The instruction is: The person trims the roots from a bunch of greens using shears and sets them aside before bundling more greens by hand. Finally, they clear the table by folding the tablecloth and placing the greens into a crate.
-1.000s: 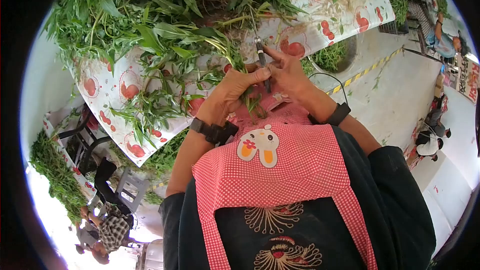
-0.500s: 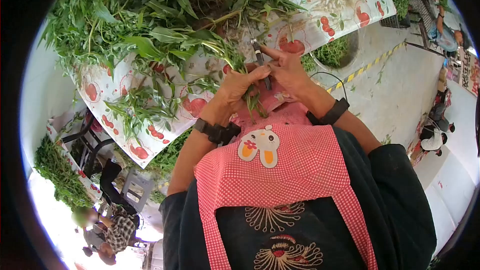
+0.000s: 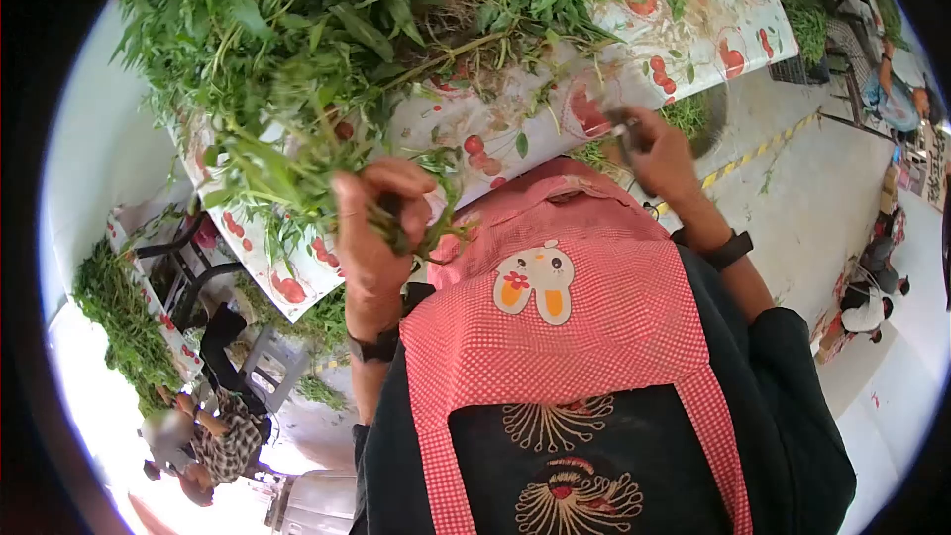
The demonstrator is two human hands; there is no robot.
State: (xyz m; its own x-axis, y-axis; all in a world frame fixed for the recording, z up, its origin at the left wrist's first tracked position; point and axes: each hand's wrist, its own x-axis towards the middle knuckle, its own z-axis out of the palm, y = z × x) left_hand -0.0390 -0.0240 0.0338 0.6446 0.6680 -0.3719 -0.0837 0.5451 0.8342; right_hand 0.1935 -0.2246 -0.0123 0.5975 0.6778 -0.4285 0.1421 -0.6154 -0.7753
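Observation:
My left hand (image 3: 381, 223) is wrapped round a bunch of green leafy stems (image 3: 287, 173), raised over the front left part of the table. The leaves point left and are blurred by motion, while a few stem ends hang out on the right side of the hand. To the right, past the table's front edge, my right hand (image 3: 662, 160) is closed on a dark-handled metal tool (image 3: 624, 136); blur hides its exact kind. A large heap of leafy greens (image 3: 327, 10) with some roots covers the back left of the table, beyond my left hand.
A white tablecloth with red fruit prints (image 3: 684, 15) carries loose leaves and scraps. A round basin (image 3: 711, 124) with greens stands on the floor at right, near yellow-black tape (image 3: 763, 159). A grey stool (image 3: 272, 372) and other people are at the lower left; more people are at the right.
My hands, close together over the stems before, have moved apart. The left has carried the bunch left; the right has moved right with the tool.

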